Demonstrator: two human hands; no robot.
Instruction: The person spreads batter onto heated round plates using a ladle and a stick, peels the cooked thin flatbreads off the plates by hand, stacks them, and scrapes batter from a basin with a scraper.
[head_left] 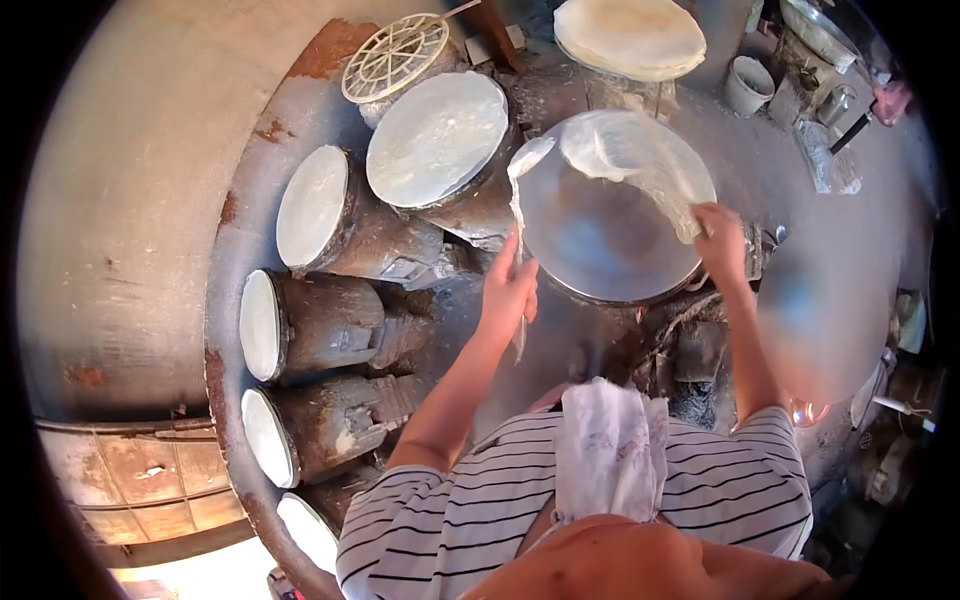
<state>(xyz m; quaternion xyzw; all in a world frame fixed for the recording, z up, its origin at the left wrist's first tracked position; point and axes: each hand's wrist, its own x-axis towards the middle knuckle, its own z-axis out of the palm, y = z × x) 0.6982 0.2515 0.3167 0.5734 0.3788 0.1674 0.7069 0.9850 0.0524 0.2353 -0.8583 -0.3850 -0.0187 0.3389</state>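
Round griddle: We find the broad, smoky-grey plate (595, 255) at the upper centre of the frame, between and beyond the two hands, its near rim toward the wearer's chest, probably so both arms can reach across it.
Left hand: We see the fingers curled around the middle of a white-coated ladle (517, 205), the left hand (510, 295) standing just off the plate's lower-left rim.
Ladle: Its broad end points up the frame over the plate's left edge, its thin tail showing below the fist; we judge the upright grip keeps it clear of the middle. We cannot tell whether it touches the rim.
Right hand: We see the right hand (720, 245) with fingers closed on the near end of a pale strip (655, 180), at the plate's right edge.
Pale strip: It runs from the fingers up and left over the plate's upper part; blur hides whether it is a sheet or a tool.
White-topped stoves: We count the large one (440, 140) and others curving down the left, seemingly ranged in an arc for easy reach.
Stacked rounds: We notice a pale pile (630, 40) at top centre, beyond the griddle.
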